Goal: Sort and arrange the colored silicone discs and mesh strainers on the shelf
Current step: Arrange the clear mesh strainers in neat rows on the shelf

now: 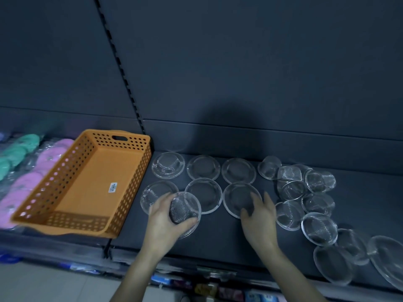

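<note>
1. Nearest me, the left hand (165, 216) grips a tilted mesh strainer (185, 211), fingers and thumb curled round its bowl. It hangs just over the front of the shelf (218, 236), not yet set down.
2. Beside it, the right hand (258, 216) rests with its fingers fairly straight and spread on the front-right strainer (236, 197). It holds nothing that I can see (I'd guess it is nudging that one into line).
3. That strainer belongs to a front row (204, 196) of three, lying flat and nearly touching. The held strainer overlaps the left-most of them.
4. Just behind sits a back row (203, 167) of three more, equally neat. So six are laid out in a tidy grid, and this part looks done.
5. To the right, a loose heap (319, 228) of about ten strainers runs from the shelf's front edge towards the back. Some are tipped on their sides and some overlap. I judge this to be the bulk of what is left.
6. Left of the grid stands an orange basket (130, 192), set askew, with only a label on its floor. Whether it is meant to take stock I cannot tell.
7. Farthest left, the pink discs (28, 182) and teal discs (19, 149) lie in wrapped rows. They are grouped by colour and blurred at this edge. They seem sorted, so overall the job looks under halfway.
</note>
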`<state>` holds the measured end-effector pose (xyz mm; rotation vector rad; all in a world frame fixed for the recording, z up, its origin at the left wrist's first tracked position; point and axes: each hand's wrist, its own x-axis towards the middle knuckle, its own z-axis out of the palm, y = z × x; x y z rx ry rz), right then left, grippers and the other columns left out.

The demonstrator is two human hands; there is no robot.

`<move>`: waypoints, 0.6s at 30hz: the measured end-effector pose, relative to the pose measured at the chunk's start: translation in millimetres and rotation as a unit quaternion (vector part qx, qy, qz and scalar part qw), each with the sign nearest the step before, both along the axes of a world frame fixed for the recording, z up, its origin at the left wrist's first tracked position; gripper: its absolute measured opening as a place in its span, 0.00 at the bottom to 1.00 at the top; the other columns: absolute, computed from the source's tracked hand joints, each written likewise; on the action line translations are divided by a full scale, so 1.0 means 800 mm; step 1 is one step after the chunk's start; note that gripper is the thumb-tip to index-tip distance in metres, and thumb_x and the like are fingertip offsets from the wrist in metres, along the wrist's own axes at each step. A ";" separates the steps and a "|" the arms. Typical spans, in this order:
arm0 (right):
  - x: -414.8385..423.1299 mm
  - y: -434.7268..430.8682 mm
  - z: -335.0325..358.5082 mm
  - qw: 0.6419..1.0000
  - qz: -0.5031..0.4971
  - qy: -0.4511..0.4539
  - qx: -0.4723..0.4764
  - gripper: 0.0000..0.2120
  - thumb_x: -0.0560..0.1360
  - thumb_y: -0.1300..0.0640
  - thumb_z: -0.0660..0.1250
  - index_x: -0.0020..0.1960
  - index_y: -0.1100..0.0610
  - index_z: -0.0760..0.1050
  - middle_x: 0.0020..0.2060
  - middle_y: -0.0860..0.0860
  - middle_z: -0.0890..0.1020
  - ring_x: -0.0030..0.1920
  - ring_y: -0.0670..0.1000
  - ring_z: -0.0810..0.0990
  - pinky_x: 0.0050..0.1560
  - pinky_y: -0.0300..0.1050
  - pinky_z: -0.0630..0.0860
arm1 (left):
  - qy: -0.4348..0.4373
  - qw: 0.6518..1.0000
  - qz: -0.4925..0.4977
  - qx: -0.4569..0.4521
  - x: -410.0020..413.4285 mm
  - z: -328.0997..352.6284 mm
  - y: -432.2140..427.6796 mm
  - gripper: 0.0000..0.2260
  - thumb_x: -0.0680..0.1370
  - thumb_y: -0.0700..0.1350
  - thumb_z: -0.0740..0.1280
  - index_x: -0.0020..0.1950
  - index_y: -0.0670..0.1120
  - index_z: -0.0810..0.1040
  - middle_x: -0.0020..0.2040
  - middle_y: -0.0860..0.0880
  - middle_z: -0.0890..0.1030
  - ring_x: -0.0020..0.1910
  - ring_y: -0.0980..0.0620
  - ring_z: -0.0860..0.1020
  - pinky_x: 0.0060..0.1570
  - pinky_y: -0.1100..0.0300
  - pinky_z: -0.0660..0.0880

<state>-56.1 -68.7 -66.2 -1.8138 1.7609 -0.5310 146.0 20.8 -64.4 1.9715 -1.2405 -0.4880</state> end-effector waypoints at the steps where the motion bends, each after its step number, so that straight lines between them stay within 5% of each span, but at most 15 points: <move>1: 0.004 0.003 0.000 1.000 0.015 0.001 -0.019 0.25 0.73 0.65 0.66 0.69 0.63 0.68 0.72 0.66 0.60 0.74 0.62 0.56 0.73 0.54 0.56 | -0.005 1.000 0.001 0.007 0.004 -0.001 0.005 0.35 0.64 0.53 0.78 0.68 0.48 0.71 0.66 0.54 0.69 0.68 0.53 0.64 0.64 0.63 0.59; 5: 0.027 0.008 0.002 0.989 0.088 -0.017 -0.118 0.22 0.69 0.71 0.68 0.62 0.66 0.74 0.67 0.65 0.68 0.70 0.62 0.64 0.69 0.50 0.62 | -0.028 0.999 -0.002 0.027 0.021 -0.001 0.026 0.37 0.65 0.56 0.77 0.71 0.49 0.68 0.71 0.52 0.66 0.70 0.54 0.59 0.67 0.61 0.58; 8: 0.045 0.013 0.000 0.982 0.156 -0.015 -0.107 0.19 0.70 0.70 0.67 0.61 0.64 0.75 0.64 0.61 0.72 0.67 0.58 0.70 0.64 0.46 0.69 | -0.063 0.997 -0.001 0.038 0.037 0.001 0.037 0.37 0.66 0.56 0.76 0.71 0.47 0.68 0.71 0.51 0.65 0.71 0.53 0.58 0.69 0.58 0.58; 18: 0.071 0.031 -0.002 0.969 0.239 0.059 -0.029 0.22 0.78 0.60 0.61 0.71 0.56 0.66 0.75 0.55 0.58 0.73 0.51 0.61 0.69 0.43 0.64 | -0.112 0.990 -0.045 0.078 0.065 -0.001 0.034 0.36 0.67 0.55 0.75 0.71 0.47 0.67 0.72 0.47 0.63 0.72 0.49 0.58 0.71 0.58 0.56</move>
